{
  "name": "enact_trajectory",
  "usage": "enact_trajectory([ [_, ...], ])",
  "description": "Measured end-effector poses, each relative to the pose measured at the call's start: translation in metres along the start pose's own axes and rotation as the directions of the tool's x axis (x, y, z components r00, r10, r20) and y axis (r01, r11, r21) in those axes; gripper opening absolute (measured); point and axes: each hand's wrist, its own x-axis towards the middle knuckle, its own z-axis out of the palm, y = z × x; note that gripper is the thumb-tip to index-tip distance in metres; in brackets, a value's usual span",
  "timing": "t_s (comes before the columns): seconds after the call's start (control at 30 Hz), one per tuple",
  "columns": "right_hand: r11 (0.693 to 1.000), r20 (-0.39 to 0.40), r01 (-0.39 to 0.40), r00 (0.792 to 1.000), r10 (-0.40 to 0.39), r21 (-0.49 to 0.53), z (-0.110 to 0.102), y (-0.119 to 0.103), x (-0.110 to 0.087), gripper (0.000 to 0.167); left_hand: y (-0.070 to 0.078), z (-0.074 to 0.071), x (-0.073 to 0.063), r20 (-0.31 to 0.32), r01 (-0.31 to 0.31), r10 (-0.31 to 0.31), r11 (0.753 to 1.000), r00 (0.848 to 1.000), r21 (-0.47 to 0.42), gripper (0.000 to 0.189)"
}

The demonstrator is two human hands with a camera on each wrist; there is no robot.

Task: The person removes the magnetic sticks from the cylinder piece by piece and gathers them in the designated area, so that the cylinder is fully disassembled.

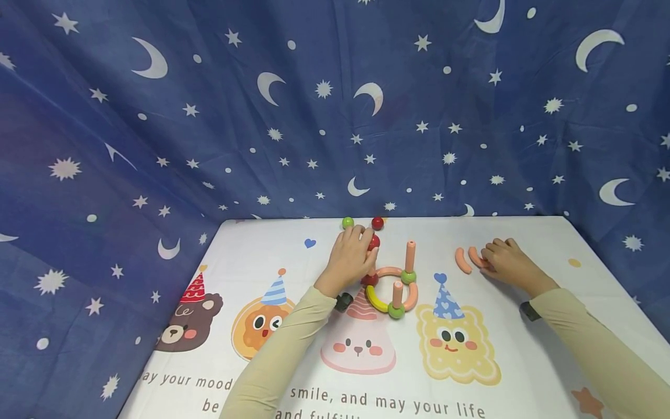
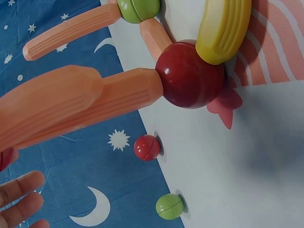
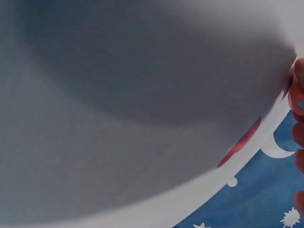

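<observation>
My left hand (image 1: 348, 259) is at the back of the ring-shaped build, its fingers and thumb round a red ball (image 1: 374, 242). That ball tops an upright orange rod (image 2: 130, 92), which rises from a lower red ball (image 2: 190, 76). Orange curved sticks (image 1: 389, 271) and a yellow curved stick (image 1: 376, 298) join this lower ball and two green balls (image 1: 396, 311) into a ring. Two more orange rods (image 1: 410, 256) stand on the green balls. To the right, my right hand (image 1: 508, 265) pinches an orange curved stick (image 1: 476, 256) at the table, beside another curved stick (image 1: 463, 261).
A loose green ball (image 1: 348, 223) and a loose red ball (image 1: 377, 223) lie by the back edge. The white tablecloth (image 1: 523, 349) carries printed cartoon figures and writing. A blue curtain (image 1: 314, 116) with moons and stars hangs behind and to the left.
</observation>
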Motion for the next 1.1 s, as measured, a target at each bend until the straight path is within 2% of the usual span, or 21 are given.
enact_trajectory([
  [0.37,0.999,0.059,-0.029,0.998,0.028,0.019,0.0,0.0,-0.004,0.021,0.0,-0.003,-0.001,0.029,0.012,-0.012,1.0,1.0,-0.016,0.039],
  [0.6,0.999,0.067,-0.042,0.997,0.04,0.032,-0.002,-0.005,-0.005,0.02,0.0,-0.002,0.0,0.011,0.005,-0.005,1.0,1.0,-0.009,0.038],
  [0.7,0.998,0.022,-0.04,0.999,0.039,0.042,-0.007,-0.006,-0.004,0.023,0.0,-0.002,0.001,0.01,-0.002,0.002,1.0,1.0,-0.013,0.038],
  [0.83,0.997,-0.08,-0.044,0.996,0.049,0.065,-0.013,-0.007,-0.002,0.025,-0.001,-0.004,0.001,0.032,0.0,0.002,0.999,0.999,-0.049,0.04],
  [0.97,0.995,-0.182,-0.023,0.983,0.041,0.096,-0.023,-0.014,0.008,0.021,-0.004,-0.006,0.0,0.032,0.006,-0.002,0.995,0.999,-0.1,0.042],
  [1.1,0.993,-0.271,0.039,0.963,-0.007,0.111,-0.04,-0.028,0.023,0.02,-0.007,-0.006,-0.001,0.008,-0.001,0.002,0.992,1.0,-0.125,0.042],
])
